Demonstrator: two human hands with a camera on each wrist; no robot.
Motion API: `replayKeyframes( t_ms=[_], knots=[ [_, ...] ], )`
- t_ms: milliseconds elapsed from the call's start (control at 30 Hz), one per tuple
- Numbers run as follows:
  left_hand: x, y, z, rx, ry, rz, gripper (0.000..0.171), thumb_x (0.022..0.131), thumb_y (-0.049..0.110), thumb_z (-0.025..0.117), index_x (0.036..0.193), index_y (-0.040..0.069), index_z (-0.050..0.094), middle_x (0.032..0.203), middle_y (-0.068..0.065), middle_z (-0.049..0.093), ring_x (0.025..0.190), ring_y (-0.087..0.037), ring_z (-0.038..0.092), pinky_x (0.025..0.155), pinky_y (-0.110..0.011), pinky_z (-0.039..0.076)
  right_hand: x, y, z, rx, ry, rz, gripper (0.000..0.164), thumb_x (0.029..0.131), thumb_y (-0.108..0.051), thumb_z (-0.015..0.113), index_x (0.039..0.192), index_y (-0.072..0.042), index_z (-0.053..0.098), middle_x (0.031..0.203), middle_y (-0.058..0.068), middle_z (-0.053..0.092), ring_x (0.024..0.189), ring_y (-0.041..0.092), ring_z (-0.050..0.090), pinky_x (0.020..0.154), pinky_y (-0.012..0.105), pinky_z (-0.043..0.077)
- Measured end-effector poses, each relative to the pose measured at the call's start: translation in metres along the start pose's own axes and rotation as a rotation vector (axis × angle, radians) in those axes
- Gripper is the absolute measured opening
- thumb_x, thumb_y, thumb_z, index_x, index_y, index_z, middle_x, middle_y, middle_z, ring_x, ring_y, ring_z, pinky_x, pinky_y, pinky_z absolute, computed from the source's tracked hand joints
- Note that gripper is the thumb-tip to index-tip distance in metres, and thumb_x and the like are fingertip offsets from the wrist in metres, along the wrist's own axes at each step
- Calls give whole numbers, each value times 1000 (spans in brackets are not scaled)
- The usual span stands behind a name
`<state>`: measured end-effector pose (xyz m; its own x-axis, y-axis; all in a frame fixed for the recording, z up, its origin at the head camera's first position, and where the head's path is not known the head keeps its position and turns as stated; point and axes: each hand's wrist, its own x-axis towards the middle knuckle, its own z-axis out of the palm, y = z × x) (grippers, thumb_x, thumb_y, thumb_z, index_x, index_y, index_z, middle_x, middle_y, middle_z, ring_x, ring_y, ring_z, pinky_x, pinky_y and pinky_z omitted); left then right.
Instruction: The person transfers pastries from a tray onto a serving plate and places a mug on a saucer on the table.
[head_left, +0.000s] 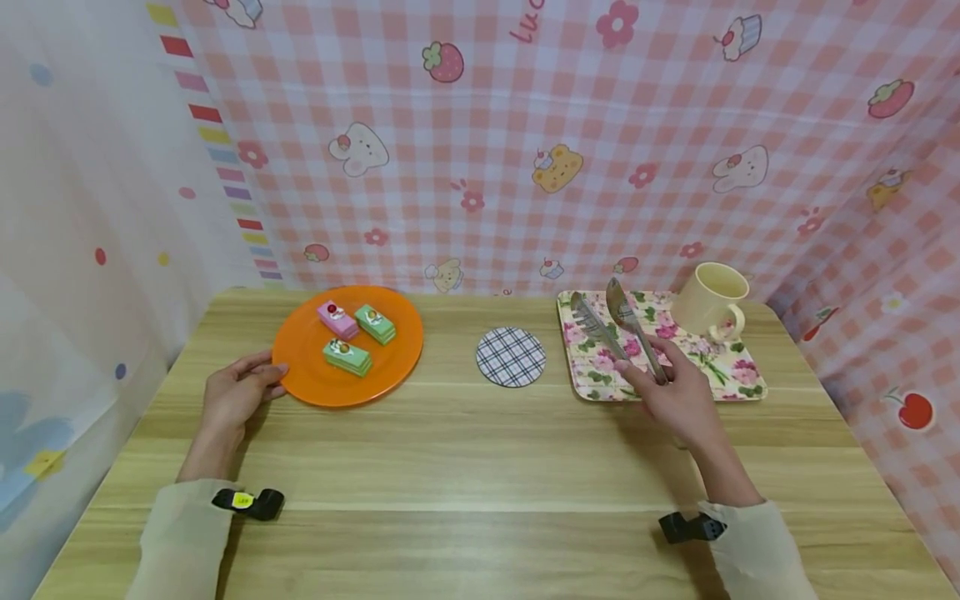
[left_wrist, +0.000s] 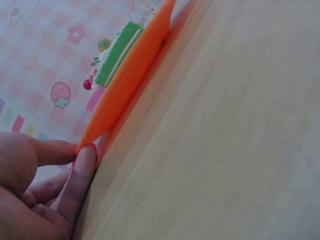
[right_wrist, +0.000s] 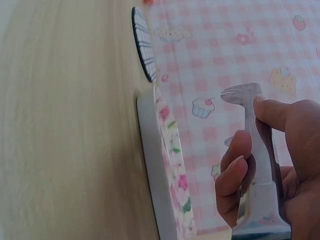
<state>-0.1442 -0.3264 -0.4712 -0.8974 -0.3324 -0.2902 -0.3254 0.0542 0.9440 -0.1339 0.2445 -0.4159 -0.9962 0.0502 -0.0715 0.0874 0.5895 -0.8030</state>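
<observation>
At the left, an orange plate (head_left: pixel 397 358) holds a pink toy cake slice (head_left: pixel 337 319) and two green ones, one (head_left: pixel 375 323) behind the other (head_left: pixel 347 357). My left hand (head_left: pixel 236 392) pinches the plate's left rim between thumb and fingers; in the left wrist view that rim (left_wrist: pixel 92 132) looks raised off the table. Over on the right, my right hand (head_left: pixel 682 400) grips metal serving tongs (head_left: pixel 640 337) with one fork-shaped and one spoon-shaped end. The tongs' ends stand apart above a floral tray (head_left: pixel 727 375), with nothing between them.
A cream mug (head_left: pixel 705 300) stands on the tray's back right corner. Between plate and tray lies a round checked coaster (head_left: pixel 511 357) on the wooden table (head_left: pixel 465 467). A pink gingham curtain (head_left: pixel 480 125) hangs along the table's back edge and right side.
</observation>
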Motion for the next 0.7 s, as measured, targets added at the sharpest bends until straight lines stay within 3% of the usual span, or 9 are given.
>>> replayKeyframes(
  t_ms=[167,700],
  knots=[
    [-1,0,0,-5,-1,5,59,99,14,68,150,-4,46,85,17,69,74,1,70,71,-17,63,-2,7,-7,-31,35,18,82,95,-58,66,159,-16,36,78,10,65,59,21,66,48,29,52],
    [0,0,-1,-25,-7,2,59,98,12,69,150,-5,45,83,18,68,73,1,70,70,-16,63,-8,33,-25,-50,66,69,89,94,-62,65,161,-14,31,65,3,63,55,19,62,45,29,45]
  ],
)
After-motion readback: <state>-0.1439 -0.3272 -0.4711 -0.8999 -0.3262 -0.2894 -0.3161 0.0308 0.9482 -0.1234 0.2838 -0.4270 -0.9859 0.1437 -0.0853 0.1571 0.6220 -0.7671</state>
